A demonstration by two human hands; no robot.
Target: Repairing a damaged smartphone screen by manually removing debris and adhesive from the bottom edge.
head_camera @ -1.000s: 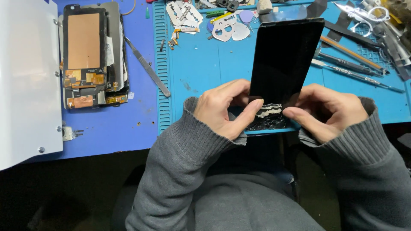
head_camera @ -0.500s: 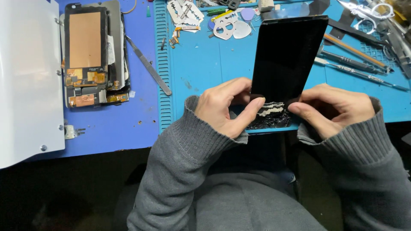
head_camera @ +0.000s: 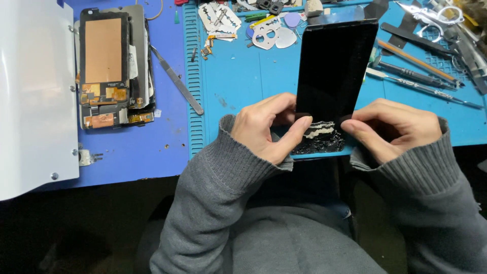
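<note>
A black phone screen panel (head_camera: 335,66) lies lengthwise on the blue work mat (head_camera: 238,81), its near end shattered into dark and pale shards (head_camera: 322,136). My left hand (head_camera: 266,127) grips the panel's near left edge, thumb tip resting on the broken glass. My right hand (head_camera: 393,127) holds the near right corner, its thumb pressed by the cracked area. Both wrists are in grey knitted sleeves.
An opened phone body (head_camera: 109,68) with a copper plate lies at the left on a darker blue mat. Tweezers (head_camera: 176,80) lie beside it. A white panel (head_camera: 30,96) fills the far left. Screwdrivers (head_camera: 421,76), picks and small metal parts (head_camera: 269,28) crowd the far edge.
My right hand has shifted slightly left toward the broken end of the panel. The left hand and the panel have stayed almost still.
</note>
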